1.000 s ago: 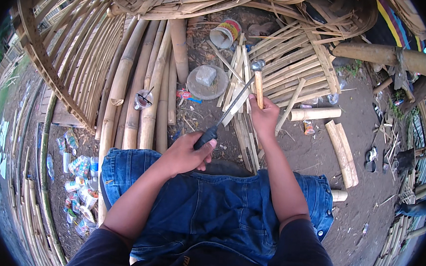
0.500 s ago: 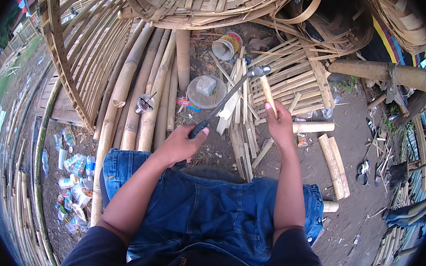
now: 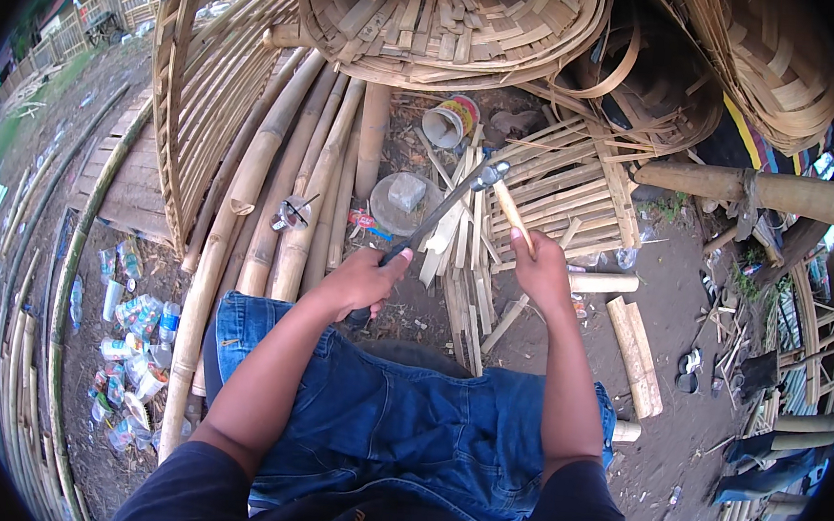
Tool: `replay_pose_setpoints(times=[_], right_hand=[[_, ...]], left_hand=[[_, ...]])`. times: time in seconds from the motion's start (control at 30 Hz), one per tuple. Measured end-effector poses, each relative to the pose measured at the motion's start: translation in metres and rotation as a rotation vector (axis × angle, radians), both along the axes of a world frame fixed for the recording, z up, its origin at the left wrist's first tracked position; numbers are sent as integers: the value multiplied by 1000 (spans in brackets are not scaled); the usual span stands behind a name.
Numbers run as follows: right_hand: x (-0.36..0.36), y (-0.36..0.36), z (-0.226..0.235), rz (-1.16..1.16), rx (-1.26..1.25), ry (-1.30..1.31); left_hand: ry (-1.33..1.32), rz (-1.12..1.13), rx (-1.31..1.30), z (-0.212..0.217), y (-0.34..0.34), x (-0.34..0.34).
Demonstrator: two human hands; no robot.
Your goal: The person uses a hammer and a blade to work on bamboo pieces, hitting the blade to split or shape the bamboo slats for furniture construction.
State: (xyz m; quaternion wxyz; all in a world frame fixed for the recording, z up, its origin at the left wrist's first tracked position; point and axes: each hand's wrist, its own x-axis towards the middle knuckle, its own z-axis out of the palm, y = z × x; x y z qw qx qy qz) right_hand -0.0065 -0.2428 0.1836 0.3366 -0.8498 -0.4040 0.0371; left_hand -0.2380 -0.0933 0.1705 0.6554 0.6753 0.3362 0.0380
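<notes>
My left hand (image 3: 364,284) is closed around the black handle of a long, narrow, dark blade-like tool (image 3: 440,215), which slants up and to the right; its exact kind is unclear. In my right hand (image 3: 540,272) is a hammer (image 3: 512,207), gripped near the lower end of its pale wooden handle. The shiny hammer head meets or overlaps the far end of the dark tool; I cannot tell if they touch. Both are held above split bamboo strips (image 3: 469,289) lying on the ground. Jeans cover my lap, just below my hands.
Bamboo poles (image 3: 274,151) lie to the left, beside a slatted frame (image 3: 219,98). Woven baskets (image 3: 454,43) rise at the far side. A grey block (image 3: 407,194) sits on a round lid. Plastic litter (image 3: 140,356) is scattered left; a bamboo piece (image 3: 635,351) lies right.
The view has shifted slightly. In the picture, the hammer head and the dark tool's far end sit a little lower and further left. Both hands keep their holds.
</notes>
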Motion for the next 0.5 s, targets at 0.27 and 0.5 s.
replay_pose_setpoints(times=[0.27, 0.5], right_hand=[[-4, 1, 14, -14, -45, -124], [-6, 3, 20, 15, -53, -203]], left_hand=[[-27, -34, 99, -6, -3, 1], [-22, -54, 133, 3, -6, -2]])
